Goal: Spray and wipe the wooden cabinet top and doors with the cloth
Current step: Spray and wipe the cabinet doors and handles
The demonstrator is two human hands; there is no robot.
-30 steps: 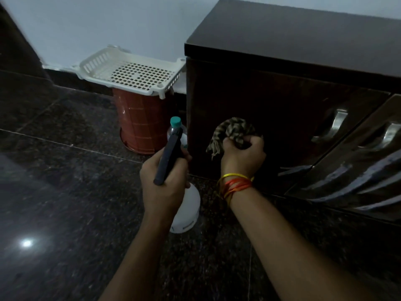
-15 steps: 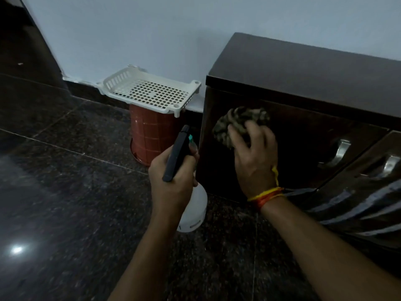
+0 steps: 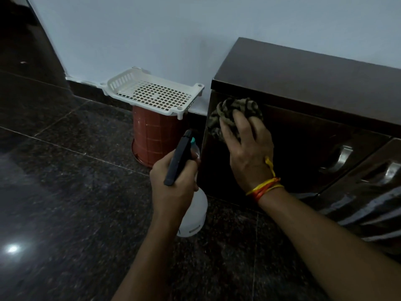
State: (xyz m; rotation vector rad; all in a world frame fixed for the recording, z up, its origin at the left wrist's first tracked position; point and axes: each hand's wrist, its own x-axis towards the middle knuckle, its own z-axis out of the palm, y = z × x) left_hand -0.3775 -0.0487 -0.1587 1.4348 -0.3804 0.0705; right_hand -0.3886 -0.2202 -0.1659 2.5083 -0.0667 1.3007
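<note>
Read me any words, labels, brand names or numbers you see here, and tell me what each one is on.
No text can be read.
The spray bottle in the left hand has a small dark mark near its base, too blurred to read.
The cabinet, cloth, white basket and red bucket show no lettering.

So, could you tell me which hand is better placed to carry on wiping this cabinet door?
The right hand: it presses the cloth against the upper left of the cabinet door. The left hand is busy gripping the spray bottle, off the door.
</note>
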